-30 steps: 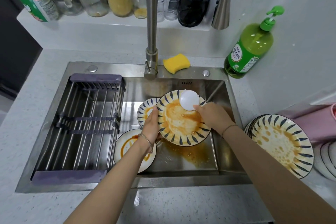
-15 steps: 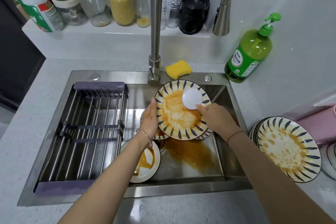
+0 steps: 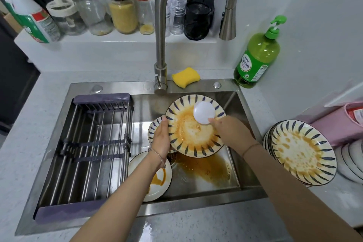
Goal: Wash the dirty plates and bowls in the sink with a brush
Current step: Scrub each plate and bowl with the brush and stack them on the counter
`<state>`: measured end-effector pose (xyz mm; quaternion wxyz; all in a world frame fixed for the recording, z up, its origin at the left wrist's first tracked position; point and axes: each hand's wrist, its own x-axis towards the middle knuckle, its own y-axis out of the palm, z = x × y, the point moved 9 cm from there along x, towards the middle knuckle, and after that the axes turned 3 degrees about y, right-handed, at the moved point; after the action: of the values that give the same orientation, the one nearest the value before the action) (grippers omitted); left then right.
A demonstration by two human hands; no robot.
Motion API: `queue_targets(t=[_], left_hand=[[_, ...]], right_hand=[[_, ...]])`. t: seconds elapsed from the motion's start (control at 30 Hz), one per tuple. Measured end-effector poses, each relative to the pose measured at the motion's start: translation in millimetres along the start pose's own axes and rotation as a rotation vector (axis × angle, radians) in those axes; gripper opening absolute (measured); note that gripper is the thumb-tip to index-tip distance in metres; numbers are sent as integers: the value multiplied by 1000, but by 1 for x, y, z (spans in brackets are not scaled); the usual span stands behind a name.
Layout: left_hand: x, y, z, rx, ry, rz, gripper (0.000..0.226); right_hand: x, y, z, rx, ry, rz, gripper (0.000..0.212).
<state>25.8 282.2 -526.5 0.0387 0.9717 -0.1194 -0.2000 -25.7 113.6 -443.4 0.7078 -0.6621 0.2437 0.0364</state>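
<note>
The right grip point(image 3: 227, 131) is closed on the brush point(image 3: 204, 112), a round white item pinched at its lower edge; bristles are not visible and are presumed face-down. The brush is set on the upper-right part of the striped plate point(image 3: 188, 137), near the rim. The left grip point(image 3: 161, 137) is closed on that plate's left rim, thumb on the face side, fingers hidden behind. The plate is held tilted, face toward the camera, above the floor of the sink point(image 3: 196, 208) and in front of the faucet point(image 3: 161, 45) base; no running water is seen. The face is coated w/ orange-brown sauce, ctr to rim. Handling (est.): glazed ceramic, stiff, moderately heavy, fragile against steel, slippery where sauce-wet. Hold is best taken at the rim, thumb over the lip, fingers under the back; brush pressure should be opposed by the left grip so the plate is not levered out. Below, a 2nd striped plate point(image 3: 155, 127) is partly covered by the held one, and a white plate point(image 3: 163, 180) w/ sauce lies at the sink front under the left forearm. A sauce puddle point(image 3: 204, 169) is spread by the drain. A drying rack point(image 3: 94, 143) spans the sink's left half. On the table point(image 3: 39, 104), R side, a stack of dirty plates point(image 3: 302, 151) is staged; a sponge point(image 3: 185, 76) and soap bottle point(image 3: 257, 59) are set behind the sink.
</note>
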Motion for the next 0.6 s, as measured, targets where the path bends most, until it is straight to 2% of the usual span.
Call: queue_targets(t=[0.07, 0.17, 0.27, 0.4, 0.47, 0.6], left_hand=[[2, -5, 5, -39, -31, -28, 42], [4, -3, 2, -9, -38, -29, 42], [-4, 8, 0, 45, -28, 14, 37], [-8, 10, 8, -12, -8, 63, 43], [-4, 1, 8, -19, -5, 41, 42], [1, -11, -1, -30, -4, -23, 48]], right_hand=[[-14, 13, 15, -153, -153, 28, 54], [-27, 20, 43, -60, -249, 26, 53], [-14, 13, 44, 71, -160, -29, 53], [-3, -2, 12, 119, -5, -101, 58], [-5, 5, -3, 160, 56, -37, 57], [-13, 26, 9, 339, 51, 134, 55]])
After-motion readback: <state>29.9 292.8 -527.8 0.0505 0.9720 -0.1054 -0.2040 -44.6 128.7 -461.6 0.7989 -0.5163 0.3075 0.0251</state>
